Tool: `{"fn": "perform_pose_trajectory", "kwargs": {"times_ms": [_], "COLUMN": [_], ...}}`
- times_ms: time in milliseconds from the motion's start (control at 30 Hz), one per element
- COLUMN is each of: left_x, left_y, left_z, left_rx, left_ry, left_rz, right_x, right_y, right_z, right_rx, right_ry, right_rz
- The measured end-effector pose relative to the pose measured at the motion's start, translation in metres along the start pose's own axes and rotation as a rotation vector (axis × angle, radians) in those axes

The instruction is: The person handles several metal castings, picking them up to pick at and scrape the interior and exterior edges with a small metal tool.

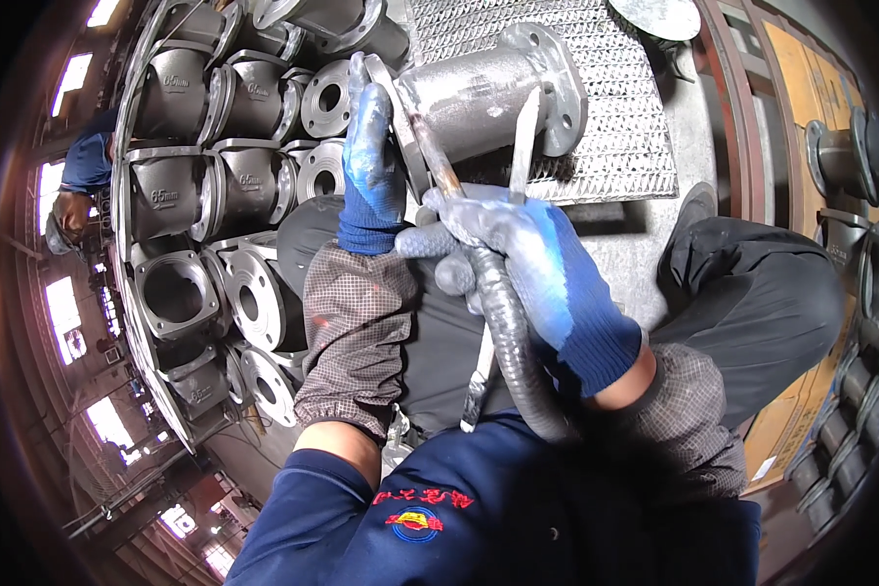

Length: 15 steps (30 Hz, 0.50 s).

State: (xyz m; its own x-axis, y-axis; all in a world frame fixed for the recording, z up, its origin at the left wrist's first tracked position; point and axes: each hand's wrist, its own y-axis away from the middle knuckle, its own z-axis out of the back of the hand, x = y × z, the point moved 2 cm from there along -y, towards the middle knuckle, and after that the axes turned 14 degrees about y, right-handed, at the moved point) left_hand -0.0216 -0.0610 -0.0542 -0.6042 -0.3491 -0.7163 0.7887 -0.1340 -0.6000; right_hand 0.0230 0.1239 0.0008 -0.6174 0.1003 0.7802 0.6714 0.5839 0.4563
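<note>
A grey cast flanged pipe fitting (474, 103) lies on its side in front of me. My left hand (369, 161), in a blue glove smeared grey, grips the rim of its near-left flange; the thumb is mostly hidden. My right hand (547, 269), gloved the same way, is closed around a slim rod-shaped tool (432, 146) joined to a thick black wrapped hose (510, 332). The rod reaches up to the inner side of that flange. A whitish flat strip (524, 146) also passes through my right hand, its dark-smeared lower end (477, 386) showing below.
Beneath the fitting is a ridged metal platform (615, 146). Stacked flanged castings (171, 190) fill a rack at left, close to my left arm. More castings (835, 161) and cardboard (801, 78) stand at right. Another person (86, 171) is at far left. My bent knees flank the work.
</note>
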Motion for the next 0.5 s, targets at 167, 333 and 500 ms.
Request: {"fn": "perform_pose_trajectory", "kwargs": {"times_ms": [167,333,500], "left_x": [-0.014,0.012,0.01], "left_y": [-0.011,0.01,0.008], "left_z": [-0.019,0.011,0.008], "left_rx": [-0.439,0.013,-0.059], "left_ry": [0.893,-0.133,0.131], "left_rz": [0.611,-0.01,0.162], "right_x": [0.0,0.01,0.004], "right_y": [-0.001,0.008,-0.006], "right_z": [0.005,-0.004,-0.003], "right_rx": [0.033,0.095,0.11], "right_ry": [-0.067,-0.022,-0.218], "right_rz": [0.025,-0.106,0.047]}}
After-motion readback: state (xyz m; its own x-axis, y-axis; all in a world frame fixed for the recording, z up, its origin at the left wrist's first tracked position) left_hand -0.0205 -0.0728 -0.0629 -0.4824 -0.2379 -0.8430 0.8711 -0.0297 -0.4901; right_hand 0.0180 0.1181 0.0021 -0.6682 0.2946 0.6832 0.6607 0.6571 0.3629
